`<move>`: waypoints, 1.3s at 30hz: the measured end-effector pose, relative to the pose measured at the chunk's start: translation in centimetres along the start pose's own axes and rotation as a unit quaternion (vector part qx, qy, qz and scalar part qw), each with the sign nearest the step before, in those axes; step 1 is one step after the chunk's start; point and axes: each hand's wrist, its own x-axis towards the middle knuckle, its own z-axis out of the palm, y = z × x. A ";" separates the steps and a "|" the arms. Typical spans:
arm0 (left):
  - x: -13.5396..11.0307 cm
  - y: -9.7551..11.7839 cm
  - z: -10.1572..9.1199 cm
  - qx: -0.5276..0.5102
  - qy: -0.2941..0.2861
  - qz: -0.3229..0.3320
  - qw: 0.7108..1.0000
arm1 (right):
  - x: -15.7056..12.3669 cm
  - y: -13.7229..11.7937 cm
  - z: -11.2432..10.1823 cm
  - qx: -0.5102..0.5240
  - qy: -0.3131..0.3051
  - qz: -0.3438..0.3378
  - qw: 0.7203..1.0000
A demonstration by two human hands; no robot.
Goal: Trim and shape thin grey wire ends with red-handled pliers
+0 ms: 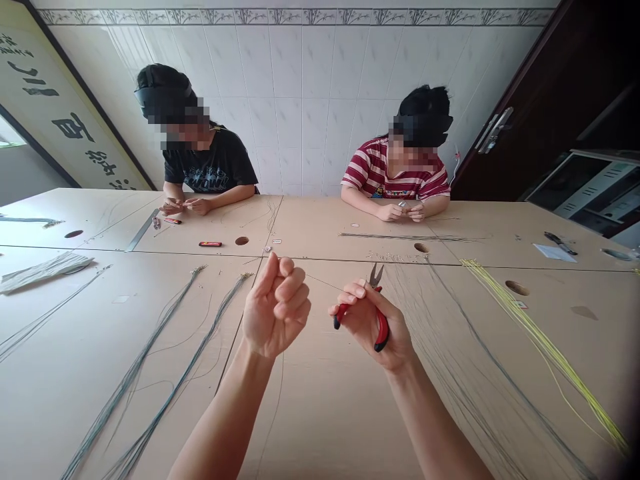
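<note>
My left hand (278, 310) is raised over the table, its fingers curled in and the thumb pressed against the index finger. Whatever sits in that pinch is too small to make out. A thin cord (279, 393) runs down from below this hand towards the near edge. In my right hand (395, 327) are small pliers (382, 328) with red and black handles, jaws pointing away from me and slightly apart. The thumb and index finger of that hand meet near the pliers' pivot. Between the hands a fine line (325, 281) shows, perhaps a cord; its ends are hidden.
Bundles of grey-blue cords (145, 357) lie on the left, yellow cords (545, 340) on the right. Pale loose cords (445, 373) spread beside my right arm. Two people sit opposite, their hands (197, 205) on the table (320, 413). A red marker-like tube (211, 244) lies beyond my left hand.
</note>
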 end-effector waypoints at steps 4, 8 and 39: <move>0.7 -0.5 0.5 -0.006 -0.001 0.054 0.999 | -0.4 0.1 0.3 -0.018 -0.001 -0.003 1.000; 1.3 -1.2 0.1 -0.023 -0.055 0.089 0.994 | -0.7 0.3 0.7 -0.042 -0.022 -0.014 0.999; 0.3 -7.5 -4.2 0.542 -0.206 -0.022 0.814 | -0.7 -4.3 0.4 -0.099 -0.004 -0.057 0.993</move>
